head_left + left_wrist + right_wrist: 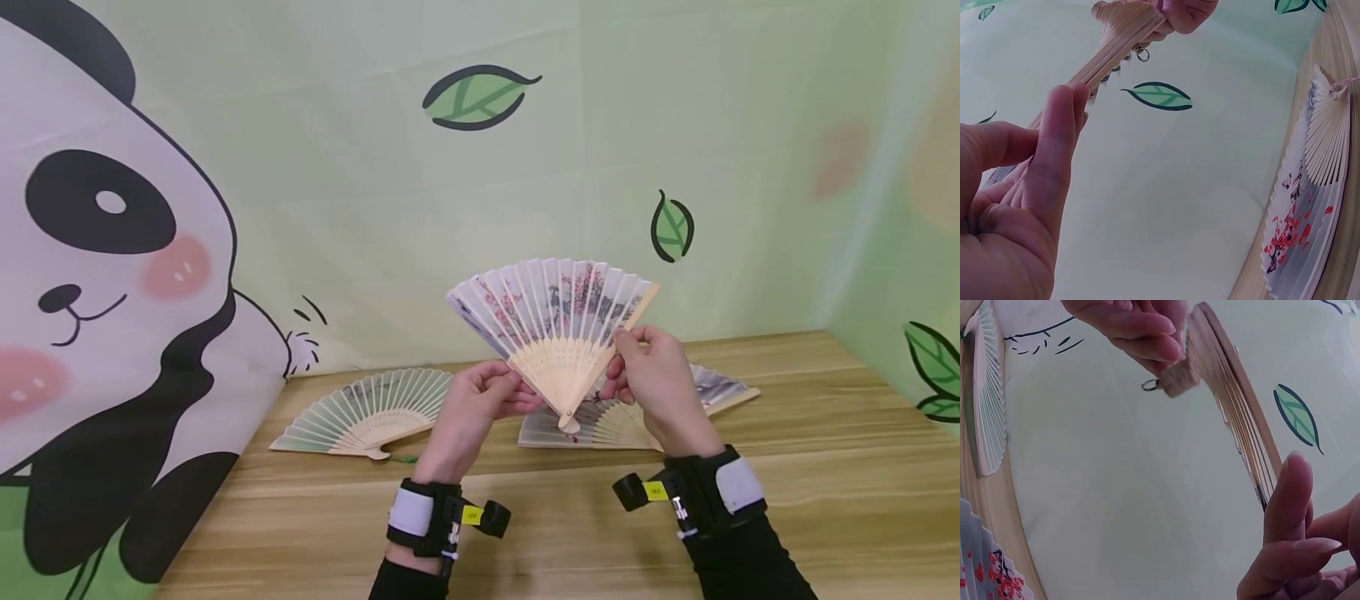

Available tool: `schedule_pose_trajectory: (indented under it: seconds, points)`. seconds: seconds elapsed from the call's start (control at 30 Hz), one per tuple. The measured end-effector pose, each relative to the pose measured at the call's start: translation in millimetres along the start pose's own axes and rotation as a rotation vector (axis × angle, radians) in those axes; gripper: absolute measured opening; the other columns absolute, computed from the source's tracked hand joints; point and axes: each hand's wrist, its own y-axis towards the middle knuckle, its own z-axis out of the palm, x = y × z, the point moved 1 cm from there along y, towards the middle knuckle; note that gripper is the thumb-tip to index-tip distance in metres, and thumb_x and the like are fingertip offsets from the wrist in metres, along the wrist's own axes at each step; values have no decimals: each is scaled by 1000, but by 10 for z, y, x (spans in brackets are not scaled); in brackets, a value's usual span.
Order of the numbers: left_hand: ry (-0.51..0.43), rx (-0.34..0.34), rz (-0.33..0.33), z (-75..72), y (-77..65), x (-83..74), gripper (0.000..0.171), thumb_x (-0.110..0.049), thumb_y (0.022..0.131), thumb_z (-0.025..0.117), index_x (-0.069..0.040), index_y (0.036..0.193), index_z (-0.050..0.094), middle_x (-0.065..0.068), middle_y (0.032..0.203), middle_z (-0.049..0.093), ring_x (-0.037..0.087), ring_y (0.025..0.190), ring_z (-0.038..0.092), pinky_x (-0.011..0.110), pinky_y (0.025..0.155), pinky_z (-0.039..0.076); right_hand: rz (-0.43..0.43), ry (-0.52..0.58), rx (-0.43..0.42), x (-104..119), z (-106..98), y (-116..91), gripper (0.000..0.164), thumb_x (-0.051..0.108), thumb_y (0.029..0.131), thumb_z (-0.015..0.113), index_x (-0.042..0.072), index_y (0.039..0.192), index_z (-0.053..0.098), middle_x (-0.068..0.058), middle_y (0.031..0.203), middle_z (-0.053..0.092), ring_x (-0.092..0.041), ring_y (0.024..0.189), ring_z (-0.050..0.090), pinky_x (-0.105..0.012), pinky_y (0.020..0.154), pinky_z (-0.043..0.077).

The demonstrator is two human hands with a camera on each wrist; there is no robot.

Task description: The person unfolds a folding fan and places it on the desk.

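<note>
A folding fan (558, 308) with pale wooden ribs and pink and grey blossom print is spread wide, held up above the table with its pivot end down. At its left edge my left hand (483, 396) pinches the outer stick between thumb and fingers. My right hand (660, 375) grips the opposite outer stick, thumb in front. In the left wrist view the fan (1125, 40) shows nearly edge-on, past the left fingers. A small metal ring (1150, 385) hangs at the pivot end in the right wrist view.
On the wooden table (570, 525), a green open fan (390, 408) lies at left. Another open fan, grey with red blossoms (1300, 219), lies behind and below the right hand, partly covered in the head view. A cloth backdrop (337, 208) with a panda and leaves stands behind.
</note>
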Motion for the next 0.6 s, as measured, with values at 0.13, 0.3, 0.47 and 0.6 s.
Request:
schedule_pose_trajectory:
  seconds: [0.13, 0.3, 0.47, 0.6]
  points:
    - [19, -18, 2, -6, -1, -9, 21, -9, 102, 52, 7, 114, 61, 20, 95, 70, 25, 85, 71, 39, 82, 56, -11, 16, -13, -8, 5, -10, 26, 26, 107, 40, 1, 103, 43, -8, 75, 55, -16, 53, 61, -21, 44, 43]
    - [-2, -34, 7, -8, 7, -15, 20, -8, 102, 51, 8, 111, 60, 20, 94, 69, 25, 85, 71, 38, 84, 56, -30, 42, -13, -9, 26, -24, 25, 26, 107, 39, 1, 104, 42, -8, 75, 54, -16, 54, 61, -22, 45, 45]
    - [-46, -78, 23, -17, 5, -23, 18, -5, 102, 49, 9, 108, 59, 22, 95, 68, 25, 86, 71, 38, 86, 55, -32, 125, -18, -15, 52, -19, 22, 24, 107, 39, 2, 104, 40, -6, 72, 54, -16, 54, 62, -23, 46, 46]
    - [-69, -112, 40, -24, 2, -24, 16, -4, 101, 49, 8, 105, 58, 22, 96, 67, 27, 88, 70, 38, 86, 55, -29, 193, -36, -22, 68, -13, 20, 23, 107, 39, 4, 104, 39, -6, 73, 54, -17, 55, 64, -23, 46, 47]
